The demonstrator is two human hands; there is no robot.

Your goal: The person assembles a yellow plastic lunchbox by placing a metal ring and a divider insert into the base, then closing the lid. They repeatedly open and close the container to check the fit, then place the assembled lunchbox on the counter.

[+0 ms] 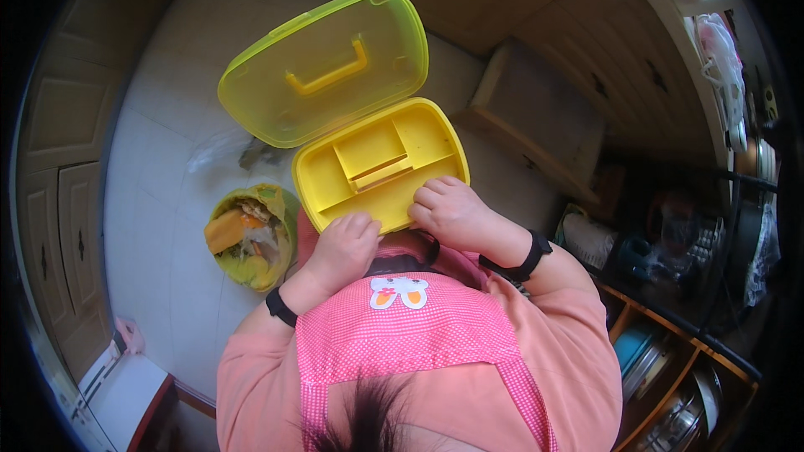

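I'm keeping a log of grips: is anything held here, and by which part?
Yes, the yellow box, by its near rim: the left hand holds its left part, the right hand its right part.

The near edge of a yellow divided box (322,177) is held by the left hand (342,249) and, to its right, the right hand (452,213). Past both hands, a see-through yellow-green lid (310,38) is opened away from the box, and a yellow handle (335,79) can be seen on it. Left of the left hand, a round yellow-green container (251,274) is filled with scraps (258,230). Below the hands, a pink checked apron (410,336) is decorated with a bunny (398,292).
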